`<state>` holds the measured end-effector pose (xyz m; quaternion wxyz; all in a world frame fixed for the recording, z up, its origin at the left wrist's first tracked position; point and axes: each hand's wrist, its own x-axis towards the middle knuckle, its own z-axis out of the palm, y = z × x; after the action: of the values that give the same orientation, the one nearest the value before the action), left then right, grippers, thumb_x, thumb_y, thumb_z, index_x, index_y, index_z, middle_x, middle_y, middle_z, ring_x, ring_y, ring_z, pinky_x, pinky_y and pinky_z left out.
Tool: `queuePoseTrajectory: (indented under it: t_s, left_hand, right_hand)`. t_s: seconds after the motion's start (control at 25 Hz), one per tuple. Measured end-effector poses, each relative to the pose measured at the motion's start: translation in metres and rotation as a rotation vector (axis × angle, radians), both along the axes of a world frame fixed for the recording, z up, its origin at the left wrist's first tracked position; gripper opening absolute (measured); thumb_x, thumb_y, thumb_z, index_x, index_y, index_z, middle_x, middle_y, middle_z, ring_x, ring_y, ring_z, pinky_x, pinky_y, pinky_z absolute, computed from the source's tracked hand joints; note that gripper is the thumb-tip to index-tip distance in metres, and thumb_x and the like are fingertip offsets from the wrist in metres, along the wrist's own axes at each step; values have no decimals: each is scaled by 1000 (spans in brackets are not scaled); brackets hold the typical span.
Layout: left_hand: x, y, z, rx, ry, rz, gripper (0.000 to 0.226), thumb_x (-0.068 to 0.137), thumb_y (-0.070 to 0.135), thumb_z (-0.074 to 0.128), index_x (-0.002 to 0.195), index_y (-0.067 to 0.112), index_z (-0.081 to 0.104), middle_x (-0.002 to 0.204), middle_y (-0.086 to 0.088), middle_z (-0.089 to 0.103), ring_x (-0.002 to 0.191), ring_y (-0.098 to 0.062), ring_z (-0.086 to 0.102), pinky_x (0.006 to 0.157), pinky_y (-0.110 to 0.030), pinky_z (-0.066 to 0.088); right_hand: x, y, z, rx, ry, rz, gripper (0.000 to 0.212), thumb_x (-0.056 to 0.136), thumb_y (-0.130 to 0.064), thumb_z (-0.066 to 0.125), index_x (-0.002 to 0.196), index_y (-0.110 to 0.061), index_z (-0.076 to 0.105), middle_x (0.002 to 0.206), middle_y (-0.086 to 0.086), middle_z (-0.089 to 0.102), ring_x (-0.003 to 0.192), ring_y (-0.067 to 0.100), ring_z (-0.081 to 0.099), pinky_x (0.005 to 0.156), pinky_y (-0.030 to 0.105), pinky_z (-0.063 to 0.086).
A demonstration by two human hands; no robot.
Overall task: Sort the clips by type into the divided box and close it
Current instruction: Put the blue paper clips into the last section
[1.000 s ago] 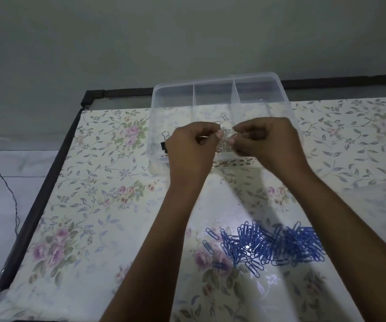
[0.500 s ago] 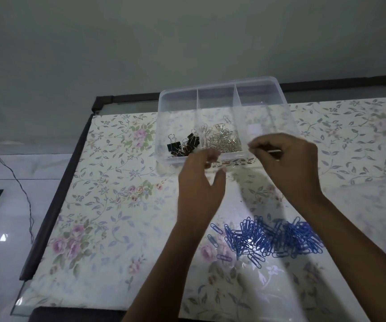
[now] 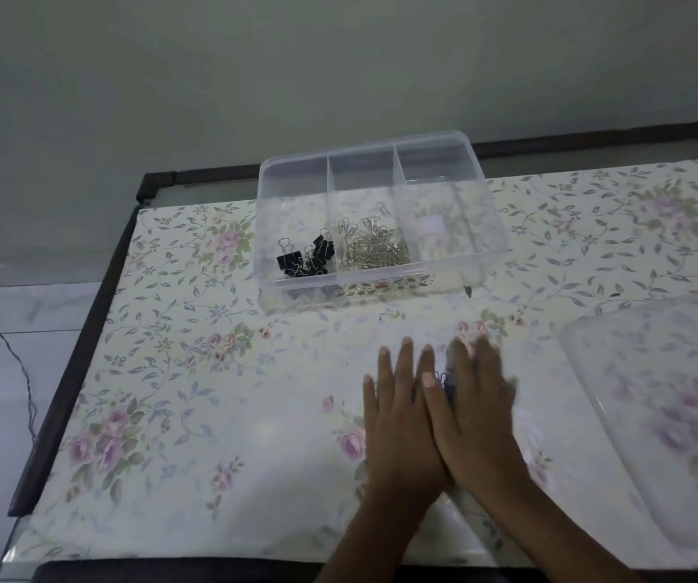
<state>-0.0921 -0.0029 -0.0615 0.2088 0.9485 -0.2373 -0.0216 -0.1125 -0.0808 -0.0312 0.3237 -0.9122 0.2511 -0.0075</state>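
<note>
I see a dim, grey picture. Soft light makes pale shiny patches on the table cover (image 3: 229, 431). The right hand (image 3: 475, 418) is smeared with blur, and so is the clear lid (image 3: 658, 422) at the right edge. The box (image 3: 381, 280) looks sharp.

Clear glossy plastic box (image 3: 490, 229), shiny metal silver clips (image 3: 374, 250), glossy floral table cover (image 3: 212, 414).
</note>
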Motion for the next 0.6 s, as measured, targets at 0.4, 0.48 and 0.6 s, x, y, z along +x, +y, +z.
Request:
queuePoseTrajectory:
  t_s: [0.4, 0.48, 0.6]
  left_hand:
    - [57, 36, 53, -40, 359, -141, 89, 66, 63, 61, 140, 27, 27, 139, 2, 32, 123, -18, 34, 103, -36, 34]
    - [47, 36, 56, 205, 343, -172, 112, 55, 62, 74, 144, 30, 14, 142, 4, 18, 121, -21, 28, 99, -35, 34]
    - [42, 35, 53, 140, 315, -103, 100, 58, 46, 80, 140, 30, 25, 138, 3, 24, 115, -19, 32, 92, -29, 38]
  right_hand:
    - [36, -64, 14, 211, -79, 533, 87, 66, -46, 77, 134, -41, 23, 144, -20, 19, 136, 2, 16, 103, 4, 11]
    - [34, -61, 8, -7, 103, 780, 116, 58, -57, 77, 143, -37, 0, 145, -22, -14, 137, 4, -16, 111, 21, -5]
    - [25, -48, 0, -98, 69, 785, 108, 73, -47, 71, 145, -23, -6, 150, -11, -14, 137, 8, -15, 114, 29, 3]
